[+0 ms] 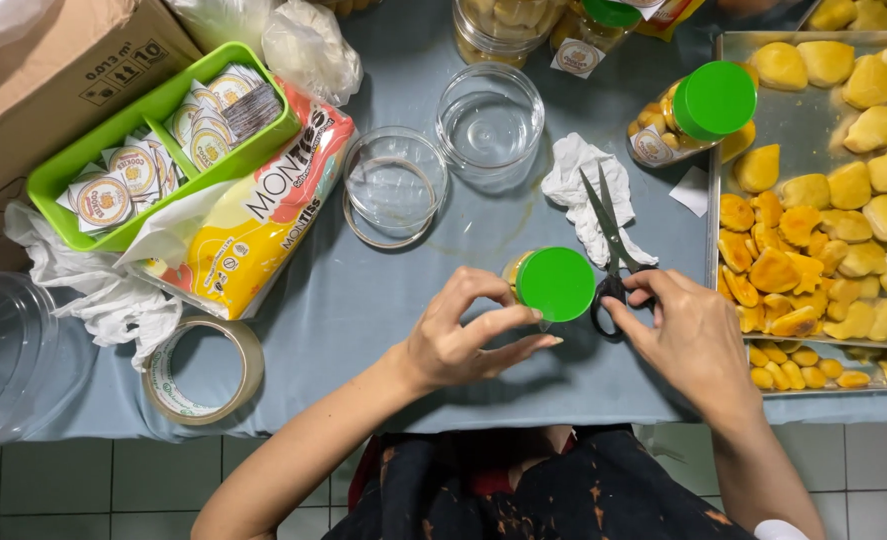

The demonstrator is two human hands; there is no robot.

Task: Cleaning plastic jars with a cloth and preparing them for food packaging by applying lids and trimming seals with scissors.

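Here your left hand [458, 340] curls its fingers around the green-lidded jar [553, 284] at the table's near edge, while your right hand [685, 335] grips the black scissors [608, 250] beside it; round labels [103, 200] fill the green basket [73, 165].

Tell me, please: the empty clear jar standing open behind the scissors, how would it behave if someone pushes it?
The empty clear jar probably slides easily: it holds nothing, so it looks light. Its wide, low body suggests it would not tip. Thin clear walls may flex under fingers.

Left hand [463, 335] fingers curled, right hand [685, 335] palm down, close together.
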